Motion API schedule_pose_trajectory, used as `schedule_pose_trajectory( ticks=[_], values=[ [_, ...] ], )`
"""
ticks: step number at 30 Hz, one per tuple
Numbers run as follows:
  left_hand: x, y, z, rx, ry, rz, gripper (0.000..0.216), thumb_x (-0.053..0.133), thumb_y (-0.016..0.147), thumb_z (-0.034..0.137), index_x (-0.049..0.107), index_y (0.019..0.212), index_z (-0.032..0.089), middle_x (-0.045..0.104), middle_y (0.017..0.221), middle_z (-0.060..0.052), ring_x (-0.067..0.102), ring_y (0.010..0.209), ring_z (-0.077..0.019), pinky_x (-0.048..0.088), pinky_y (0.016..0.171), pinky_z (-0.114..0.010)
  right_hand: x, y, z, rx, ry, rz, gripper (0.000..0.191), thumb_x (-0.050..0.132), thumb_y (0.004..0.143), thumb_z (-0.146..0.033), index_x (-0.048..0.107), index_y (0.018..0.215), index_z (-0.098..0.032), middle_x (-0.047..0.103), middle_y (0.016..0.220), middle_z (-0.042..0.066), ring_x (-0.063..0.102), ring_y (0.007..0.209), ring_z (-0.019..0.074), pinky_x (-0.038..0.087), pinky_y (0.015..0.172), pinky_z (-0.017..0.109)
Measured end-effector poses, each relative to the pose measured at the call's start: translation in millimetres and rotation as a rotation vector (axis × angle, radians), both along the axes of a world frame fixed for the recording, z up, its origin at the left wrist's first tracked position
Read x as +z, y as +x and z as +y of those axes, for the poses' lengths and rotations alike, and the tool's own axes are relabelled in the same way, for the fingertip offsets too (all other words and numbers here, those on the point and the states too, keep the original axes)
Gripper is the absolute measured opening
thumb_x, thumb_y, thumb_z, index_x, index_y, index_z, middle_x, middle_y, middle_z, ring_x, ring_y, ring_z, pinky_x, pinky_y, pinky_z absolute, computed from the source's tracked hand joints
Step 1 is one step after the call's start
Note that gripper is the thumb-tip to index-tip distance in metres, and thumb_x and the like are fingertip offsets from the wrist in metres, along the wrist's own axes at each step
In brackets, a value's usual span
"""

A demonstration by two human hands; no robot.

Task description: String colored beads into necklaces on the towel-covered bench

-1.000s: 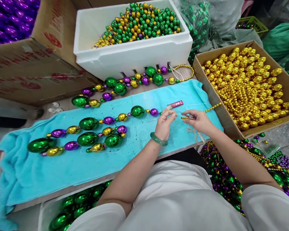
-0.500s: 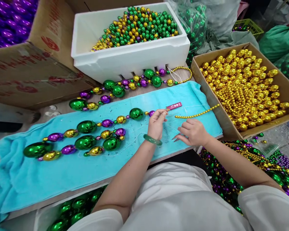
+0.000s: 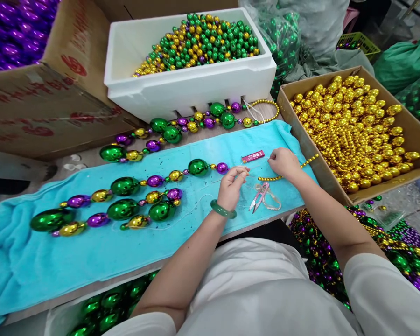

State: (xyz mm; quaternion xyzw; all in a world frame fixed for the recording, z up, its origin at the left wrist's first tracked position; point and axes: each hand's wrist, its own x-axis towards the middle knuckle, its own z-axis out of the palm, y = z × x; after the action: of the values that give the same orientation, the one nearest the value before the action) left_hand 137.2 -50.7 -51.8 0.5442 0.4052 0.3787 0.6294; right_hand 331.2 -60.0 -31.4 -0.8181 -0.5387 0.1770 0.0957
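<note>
step: likely thread work, bead strand (image 3: 198, 167) | left hand (image 3: 233, 183): grip pinched closed, hold unclear | right hand (image 3: 283, 163): grip bunched closed, hold unclear | next: probably needs steady fingertips

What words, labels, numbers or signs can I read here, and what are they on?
No word or number can be read for certain.
Left box: red writing and round red signs, too blurred to read.
Packet on the towel: pale diamond shapes; print too small to read.
</note>
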Motion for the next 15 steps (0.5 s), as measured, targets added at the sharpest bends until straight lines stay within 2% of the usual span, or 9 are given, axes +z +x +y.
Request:
schedule_pose_trajectory(
  ticks=[2,5,7,9,11,15],
  values=[
    [-0.7,1.2,0.2,0.014,-0.044,-0.031,0.017,0.064,0.077,0.035,0.064,0.077,0.018,0.069,0.094,-0.004,0.06,0.088,-0.0154,0.045,0.07,-0.024,20.2,4.3,-14.3,0.004,0.153,0.149,0.012,0.055,0.078,-0.019,0.065,0.073,-0.017,0.066,0.083,0.007,0.058,0.08,0.0202,0.04,0.068,0.031],
    [0.7,3.8,2.3,0.032,-0.101,-0.117,0.02,0.067,0.075,0.037,0.063,0.078,0.018,0.069,0.088,-0.004,0.062,0.088,-0.0157,0.046,0.068,-0.024,70.0,19.2,-59.4,0.089,0.402,0.455,0.01,0.06,0.077,-0.021,0.058,0.068,-0.018,0.059,0.073,0.003,0.053,0.069,0.0144,0.039,0.064,0.028],
    [3.8,6.0,4.8,0.044,-0.142,-0.172,0.022,0.07,0.073,0.037,0.062,0.077,0.017,0.069,0.084,-0.004,0.063,0.085,-0.0151,0.046,0.065,-0.023,103.4,30.7,-98.3,0.218,0.438,0.614,0.014,0.059,0.079,-0.022,0.056,0.067,-0.018,0.055,0.071,0.001,0.049,0.065,0.0119,0.038,0.061,0.027],
    [8.6,8.4,8.5,0.051,-0.179,-0.212,0.024,0.072,0.071,0.038,0.06,0.077,0.017,0.068,0.08,-0.003,0.064,0.082,-0.0144,0.047,0.062,-0.021,123.0,38.4,-135.0,0.352,0.349,0.677,0.012,0.058,0.08,-0.018,0.056,0.069,-0.018,0.054,0.07,0.0,0.049,0.064,0.0106,0.038,0.06,0.025],
    [14.6,10.9,12.6,0.05,-0.196,-0.235,0.026,0.074,0.07,0.037,0.059,0.078,0.017,0.067,0.077,-0.002,0.065,0.08,-0.0142,0.047,0.06,-0.02,121.8,40.3,-163.5,0.432,0.169,0.667,0.008,0.057,0.079,-0.013,0.058,0.072,-0.018,0.057,0.073,0.001,0.052,0.068,0.0107,0.04,0.063,0.024],
    [29.8,15.5,19.7,0.024,-0.201,-0.276,0.025,0.074,0.071,0.035,0.058,0.078,0.017,0.064,0.072,0.0,0.067,0.078,-0.0152,0.049,0.057,-0.02,77.0,29.9,-190.5,0.458,-0.288,0.53,0.009,0.056,0.071,-0.011,0.063,0.069,-0.016,0.062,0.073,0.002,0.054,0.067,0.0119,0.039,0.061,0.024]
  ],
)
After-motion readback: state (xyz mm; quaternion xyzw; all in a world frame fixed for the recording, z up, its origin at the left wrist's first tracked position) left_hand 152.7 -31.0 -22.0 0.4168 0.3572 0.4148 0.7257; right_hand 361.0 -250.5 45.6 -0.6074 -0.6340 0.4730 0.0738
